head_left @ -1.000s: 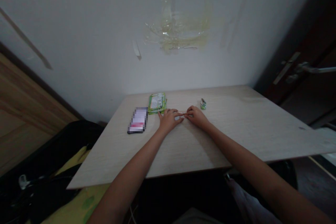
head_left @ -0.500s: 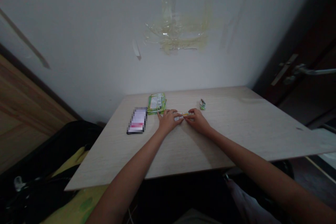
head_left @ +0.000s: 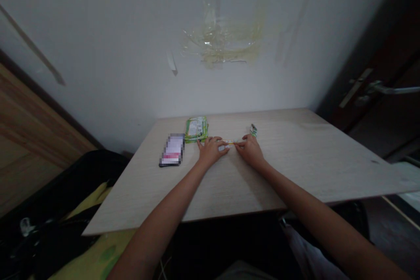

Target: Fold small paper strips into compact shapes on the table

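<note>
A small flat packet with white and yellow print point(head_left: 227, 144) lies on the table between my hands, partly hidden under the fingers. My left hand point(head_left: 210, 150) holds its left part, with the thumb at the near side and the index finger at the far side. My right hand point(head_left: 250, 150) has thumb and fingertips pinched together at the packet's right edge. A stack of green-and-white packets point(head_left: 197, 127) sits just beyond my left hand. Past my right hand lies a crumpled green-and-white wrapper piece point(head_left: 253, 130).
A phone with a blurred screen point(head_left: 173, 149) lies left of my left hand. The pale wooden table point(head_left: 295, 153) meets a wall with old tape point(head_left: 226, 46). A dark door with a metal handle point(head_left: 390, 89) stands at the right, dark bags at the lower left.
My right hand has slid slightly right along the packet, so more of its edge shows between my hands. My left hand stays in place.
</note>
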Demonstrator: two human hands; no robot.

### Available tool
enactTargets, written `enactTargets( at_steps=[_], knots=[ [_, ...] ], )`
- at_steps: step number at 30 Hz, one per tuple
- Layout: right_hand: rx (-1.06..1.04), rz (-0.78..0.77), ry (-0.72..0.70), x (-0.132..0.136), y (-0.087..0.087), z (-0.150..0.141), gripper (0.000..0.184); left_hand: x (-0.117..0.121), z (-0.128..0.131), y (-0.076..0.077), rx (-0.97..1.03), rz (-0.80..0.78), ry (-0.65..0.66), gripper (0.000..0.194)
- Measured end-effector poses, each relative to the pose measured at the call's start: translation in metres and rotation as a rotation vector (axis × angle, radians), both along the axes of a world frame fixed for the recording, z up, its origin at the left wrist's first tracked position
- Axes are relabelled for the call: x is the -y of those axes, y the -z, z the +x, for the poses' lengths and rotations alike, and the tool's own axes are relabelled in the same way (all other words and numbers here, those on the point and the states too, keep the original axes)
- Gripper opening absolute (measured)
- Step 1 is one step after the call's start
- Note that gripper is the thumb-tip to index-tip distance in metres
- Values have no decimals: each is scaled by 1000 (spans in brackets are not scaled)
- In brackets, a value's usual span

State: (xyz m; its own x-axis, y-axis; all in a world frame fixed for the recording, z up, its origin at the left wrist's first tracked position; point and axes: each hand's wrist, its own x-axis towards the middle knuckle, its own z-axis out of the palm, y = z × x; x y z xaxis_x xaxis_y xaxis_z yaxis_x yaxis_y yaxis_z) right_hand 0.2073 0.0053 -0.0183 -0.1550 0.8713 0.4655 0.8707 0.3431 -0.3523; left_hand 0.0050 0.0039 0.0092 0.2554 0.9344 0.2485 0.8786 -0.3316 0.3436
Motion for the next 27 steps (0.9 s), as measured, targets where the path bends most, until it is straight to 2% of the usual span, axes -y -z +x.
enactTargets(
  at_steps=[11,20,27],
  knots=[
    [13,14,56,2,-4,-2,29,-1,0,4,1,10,5,30],
    [101,-99,69,6,-18,-6,32,1,0,4,0,26,23,32],
    [207,-200,152,10,-31,-14,36,3,1,5,-22,31,16,31]
  ],
)
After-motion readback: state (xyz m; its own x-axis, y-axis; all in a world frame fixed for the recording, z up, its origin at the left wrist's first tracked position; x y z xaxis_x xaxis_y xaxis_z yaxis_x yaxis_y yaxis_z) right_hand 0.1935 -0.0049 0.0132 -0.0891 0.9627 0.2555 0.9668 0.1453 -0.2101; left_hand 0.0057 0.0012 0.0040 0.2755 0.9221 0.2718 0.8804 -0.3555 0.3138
